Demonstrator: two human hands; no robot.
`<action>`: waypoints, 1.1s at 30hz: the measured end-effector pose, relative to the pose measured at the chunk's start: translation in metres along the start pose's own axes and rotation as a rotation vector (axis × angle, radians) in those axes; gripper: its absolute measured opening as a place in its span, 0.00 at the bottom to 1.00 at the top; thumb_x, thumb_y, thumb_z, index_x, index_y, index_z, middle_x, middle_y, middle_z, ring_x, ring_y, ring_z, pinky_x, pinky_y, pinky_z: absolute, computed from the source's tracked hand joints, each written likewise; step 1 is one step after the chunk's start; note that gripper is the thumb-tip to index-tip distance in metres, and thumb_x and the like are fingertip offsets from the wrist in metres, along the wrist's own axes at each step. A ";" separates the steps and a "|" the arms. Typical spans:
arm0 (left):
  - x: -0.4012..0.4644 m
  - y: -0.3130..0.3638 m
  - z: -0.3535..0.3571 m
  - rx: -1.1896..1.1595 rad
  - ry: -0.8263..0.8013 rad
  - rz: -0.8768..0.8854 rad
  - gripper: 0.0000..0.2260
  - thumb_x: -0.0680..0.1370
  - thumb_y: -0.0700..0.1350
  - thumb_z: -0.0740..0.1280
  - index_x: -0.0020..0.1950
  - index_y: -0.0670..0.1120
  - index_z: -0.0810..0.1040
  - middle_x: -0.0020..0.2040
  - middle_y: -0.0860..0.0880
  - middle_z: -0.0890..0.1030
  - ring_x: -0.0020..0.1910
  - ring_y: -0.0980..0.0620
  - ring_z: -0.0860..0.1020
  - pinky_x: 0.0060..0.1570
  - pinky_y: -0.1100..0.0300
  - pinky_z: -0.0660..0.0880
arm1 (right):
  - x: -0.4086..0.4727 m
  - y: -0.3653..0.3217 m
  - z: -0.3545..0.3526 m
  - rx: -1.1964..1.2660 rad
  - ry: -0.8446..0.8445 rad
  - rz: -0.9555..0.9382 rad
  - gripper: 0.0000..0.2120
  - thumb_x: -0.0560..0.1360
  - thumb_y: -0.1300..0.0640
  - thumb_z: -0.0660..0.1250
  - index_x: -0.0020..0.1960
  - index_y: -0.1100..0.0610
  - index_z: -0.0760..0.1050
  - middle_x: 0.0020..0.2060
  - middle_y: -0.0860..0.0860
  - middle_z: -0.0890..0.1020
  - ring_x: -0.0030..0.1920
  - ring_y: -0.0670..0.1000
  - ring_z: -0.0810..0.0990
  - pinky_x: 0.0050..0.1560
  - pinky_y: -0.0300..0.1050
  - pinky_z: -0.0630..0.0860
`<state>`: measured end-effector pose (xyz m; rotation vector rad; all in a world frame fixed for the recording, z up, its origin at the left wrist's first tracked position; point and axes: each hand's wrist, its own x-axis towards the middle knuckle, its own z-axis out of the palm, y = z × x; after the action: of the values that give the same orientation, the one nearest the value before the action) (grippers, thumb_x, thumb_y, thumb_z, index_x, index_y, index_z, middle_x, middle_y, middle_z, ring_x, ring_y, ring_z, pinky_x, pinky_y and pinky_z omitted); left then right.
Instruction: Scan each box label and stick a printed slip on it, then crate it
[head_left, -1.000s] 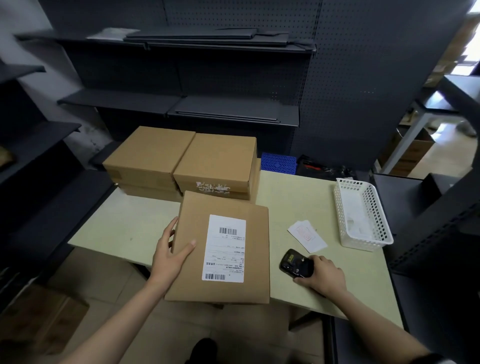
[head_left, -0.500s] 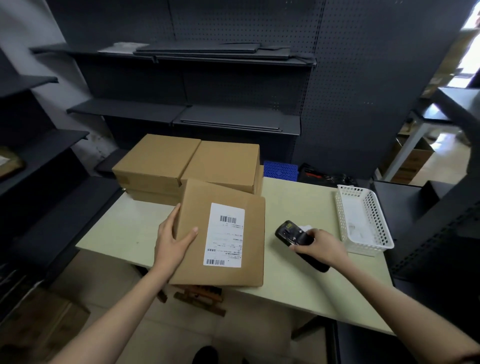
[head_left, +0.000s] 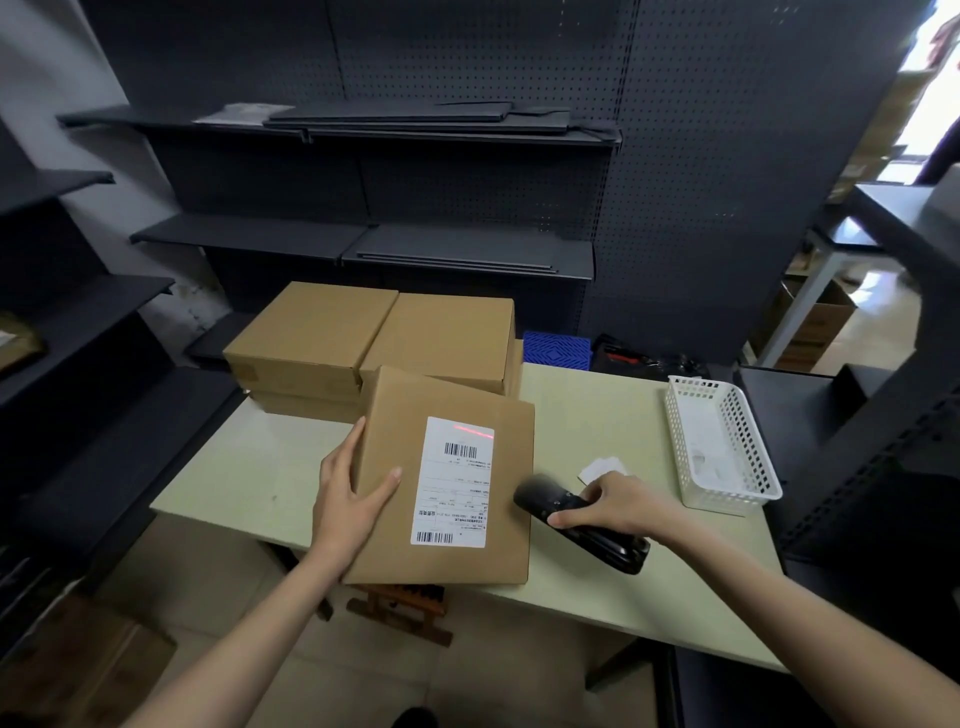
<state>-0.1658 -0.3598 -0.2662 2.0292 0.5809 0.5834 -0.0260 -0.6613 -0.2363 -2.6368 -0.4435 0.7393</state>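
A flat brown box (head_left: 498, 447) lies tilted at the table's front edge, its white shipping label (head_left: 454, 483) facing up. A red scan line glows across the label's top, just above the upper barcode. My left hand (head_left: 348, 499) grips the box's left edge, thumb on top. My right hand (head_left: 608, 506) holds a black handheld scanner (head_left: 582, 522) just right of the box, its head aimed at the label. A small white slip (head_left: 602, 467) lies on the table behind my right hand, partly hidden.
Two stacks of brown boxes (head_left: 374, 338) stand at the back left of the pale table (head_left: 234, 467). A white perforated basket (head_left: 722, 441) sits at the right. A blue crate (head_left: 556, 351) shows behind the table. Dark shelving surrounds it; a wooden stool (head_left: 400, 608) stands underneath.
My right hand picked the scanner up off the table and turned it toward the box. The red scan line now shows on the label. My left hand keeps its grip on the box.
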 end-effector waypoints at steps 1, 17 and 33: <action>-0.001 0.001 0.000 0.000 -0.002 0.004 0.34 0.73 0.49 0.73 0.73 0.63 0.60 0.67 0.49 0.68 0.58 0.61 0.68 0.59 0.60 0.65 | -0.001 -0.001 0.001 -0.005 -0.019 0.002 0.34 0.56 0.25 0.69 0.45 0.54 0.83 0.44 0.53 0.85 0.46 0.47 0.82 0.46 0.43 0.78; 0.003 -0.005 0.001 -0.001 -0.022 -0.065 0.34 0.73 0.50 0.73 0.74 0.62 0.60 0.68 0.47 0.68 0.64 0.52 0.69 0.62 0.54 0.67 | -0.017 -0.007 0.015 -0.059 0.039 0.005 0.28 0.60 0.27 0.69 0.48 0.47 0.77 0.41 0.43 0.82 0.43 0.44 0.79 0.41 0.40 0.73; -0.011 -0.024 0.030 -0.157 -0.164 -0.226 0.30 0.74 0.43 0.72 0.72 0.59 0.64 0.63 0.48 0.74 0.56 0.54 0.74 0.53 0.57 0.73 | 0.007 0.073 0.072 -0.239 0.296 0.162 0.34 0.63 0.29 0.68 0.59 0.51 0.68 0.56 0.46 0.76 0.58 0.50 0.74 0.41 0.44 0.68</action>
<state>-0.1601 -0.3745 -0.3034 1.8130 0.6343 0.3143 -0.0448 -0.7041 -0.3276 -2.9713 -0.2500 0.3460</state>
